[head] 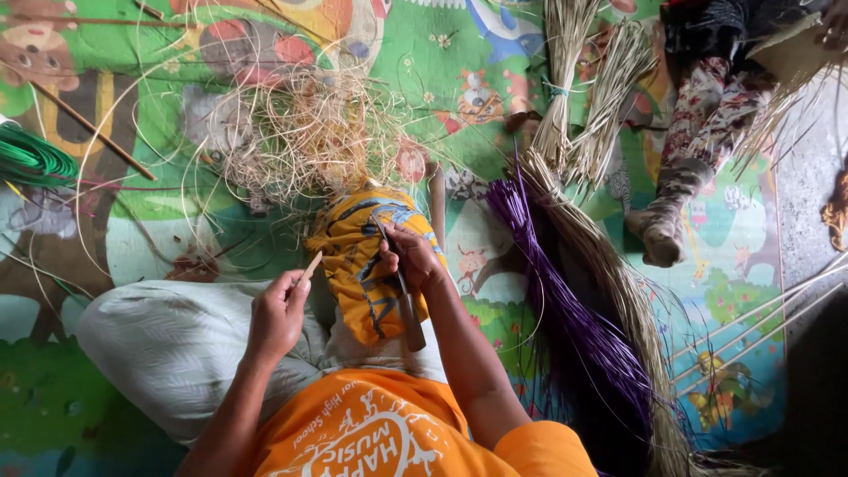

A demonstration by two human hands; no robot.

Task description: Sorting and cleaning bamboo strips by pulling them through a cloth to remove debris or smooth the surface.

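My left hand pinches the end of a thin pale cane strip above my lap. My right hand grips a knife with a wooden handle, its blade pointing up toward the strip. Both hands work over a yellow patterned cloth draped on my knee. I sit cross-legged in pale trousers and an orange shirt. A tangle of thin cane shavings lies just beyond the cloth.
A bundle of purple strands and tan fibre bundles lie at my right on a colourful play mat. Another person's legs rest at the upper right. Green strands sit at the left edge, with a long stick nearby.
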